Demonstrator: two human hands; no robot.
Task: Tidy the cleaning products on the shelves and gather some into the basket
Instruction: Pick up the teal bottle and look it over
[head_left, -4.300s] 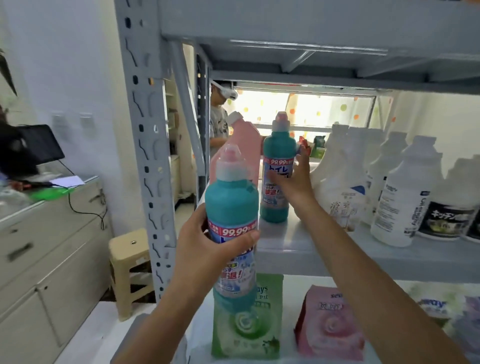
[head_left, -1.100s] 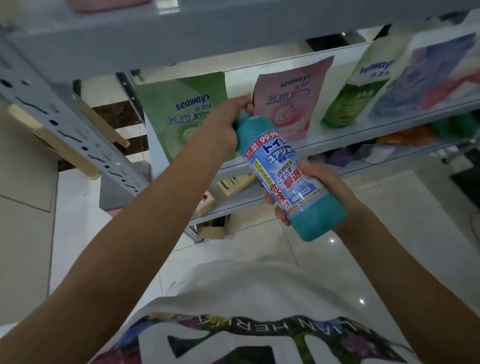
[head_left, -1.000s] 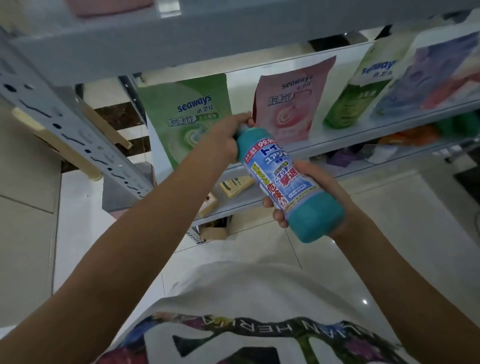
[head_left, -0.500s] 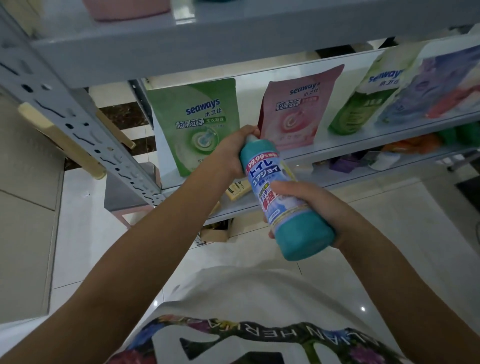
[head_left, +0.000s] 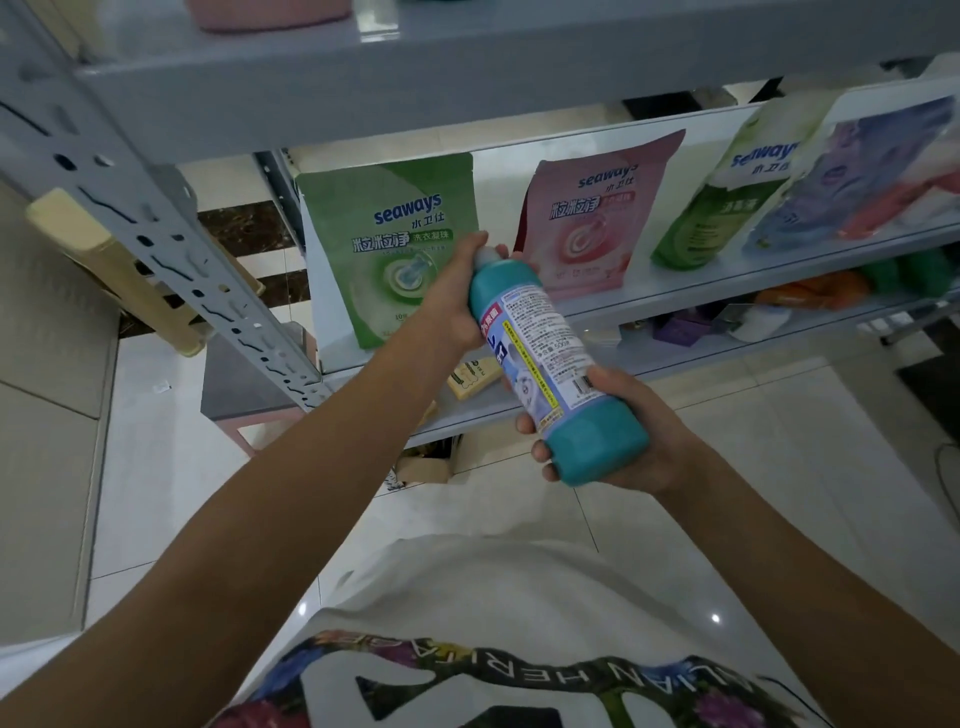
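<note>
I hold a teal cleaner bottle (head_left: 550, 364) slanted in front of the shelves, cap end up and away from me. My left hand (head_left: 457, 296) grips its neck and cap. My right hand (head_left: 618, 441) cups and grips its base from below. The bottle's back label with small print and a barcode faces me. Behind it, a green seaways pouch (head_left: 384, 244) and a pink seaways pouch (head_left: 587, 208) stand upright on the grey shelf (head_left: 727, 283). No basket is in view.
More pouches (head_left: 727, 202) stand further right on the same shelf. The lower shelf (head_left: 467, 415) holds a yellow packet (head_left: 470, 373) and purple and orange items. A perforated shelf post (head_left: 156, 234) slants at left, with a beige stool (head_left: 104, 260) behind it. Tiled floor lies below.
I have rotated the bottle about its long axis: the front label turned away and the back label with barcode now faces me. Both hands kept their hold and shifted slightly lower.
</note>
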